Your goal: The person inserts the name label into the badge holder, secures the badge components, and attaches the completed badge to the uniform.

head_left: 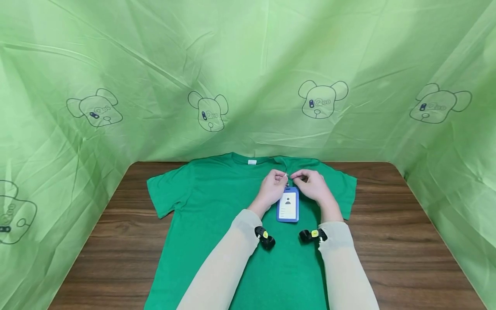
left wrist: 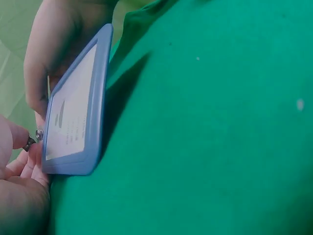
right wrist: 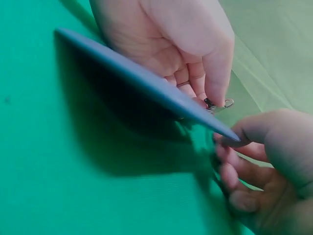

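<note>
A green T-shirt (head_left: 217, 206) lies spread with its neckline at the far side. Over its chest, a blue-framed badge holder (head_left: 288, 206) with a white card hangs tilted, its edge showing in the right wrist view. My left hand (head_left: 271, 188) pinches the small metal clip (left wrist: 30, 142) at the badge's top between thumb and fingers. Just right of the clip, my right hand (head_left: 313, 185) has its thumb and fingers (right wrist: 239, 171) curled on the shirt cloth below the collar, which is drawn up there. The pinched cloth is partly hidden behind the badge.
The shirt covers the middle of a dark wooden table (head_left: 391, 241), with bare wood on both sides. Light green curtains (head_left: 255, 56) printed with bear heads enclose the back and sides. A white label (head_left: 252, 162) shows inside the collar.
</note>
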Demonstrator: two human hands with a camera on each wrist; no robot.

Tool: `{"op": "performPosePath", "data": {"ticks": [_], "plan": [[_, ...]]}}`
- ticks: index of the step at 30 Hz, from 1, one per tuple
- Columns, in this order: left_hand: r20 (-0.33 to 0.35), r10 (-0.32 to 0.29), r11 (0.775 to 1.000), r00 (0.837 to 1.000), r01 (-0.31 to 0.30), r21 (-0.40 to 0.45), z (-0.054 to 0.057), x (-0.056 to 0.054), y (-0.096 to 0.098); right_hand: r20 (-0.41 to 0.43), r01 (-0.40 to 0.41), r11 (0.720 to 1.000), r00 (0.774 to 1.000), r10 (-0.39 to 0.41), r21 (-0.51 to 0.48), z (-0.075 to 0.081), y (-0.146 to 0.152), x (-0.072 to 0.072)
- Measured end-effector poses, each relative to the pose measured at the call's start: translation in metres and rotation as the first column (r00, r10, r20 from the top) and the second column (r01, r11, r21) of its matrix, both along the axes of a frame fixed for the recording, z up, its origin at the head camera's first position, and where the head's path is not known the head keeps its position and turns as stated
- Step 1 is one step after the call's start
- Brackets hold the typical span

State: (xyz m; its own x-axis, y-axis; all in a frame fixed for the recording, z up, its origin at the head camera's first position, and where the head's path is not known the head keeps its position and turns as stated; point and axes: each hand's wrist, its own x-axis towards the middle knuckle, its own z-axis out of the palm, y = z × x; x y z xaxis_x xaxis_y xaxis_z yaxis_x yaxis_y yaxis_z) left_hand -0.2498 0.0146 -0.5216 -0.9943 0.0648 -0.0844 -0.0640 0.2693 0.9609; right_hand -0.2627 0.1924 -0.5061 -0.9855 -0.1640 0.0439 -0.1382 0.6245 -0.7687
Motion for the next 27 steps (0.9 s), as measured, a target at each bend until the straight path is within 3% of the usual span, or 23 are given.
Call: {"op": "performPosePath", "data": {"ticks": [4,11,23,27], "plan": [[-0.017,-0.008,1.0,1.0,0.007,-0.011,-0.003,-0.002,0.0,0.039,-0.039,0.999,0.998,0.04,-0.034,0.0,-0.002,0.002],[-0.055,-0.034,0.999,0.998,0.033,-0.024,-0.005,-0.002,-0.001,0.076,-0.029,0.999,0.997,0.031,-0.035,0.0,-0.001,0.002],[-0.066,-0.061,0.998,0.996,0.063,0.03,-0.006,-0.004,-0.006,0.026,0.013,0.997,1.0,-0.011,-0.076,-0.01,-0.001,-0.003],[-0.103,-0.066,0.998,0.992,0.064,-0.028,-0.006,-0.005,-0.008,0.022,0.009,0.997,1.0,-0.007,-0.082,-0.01,-0.001,-0.002]]}}
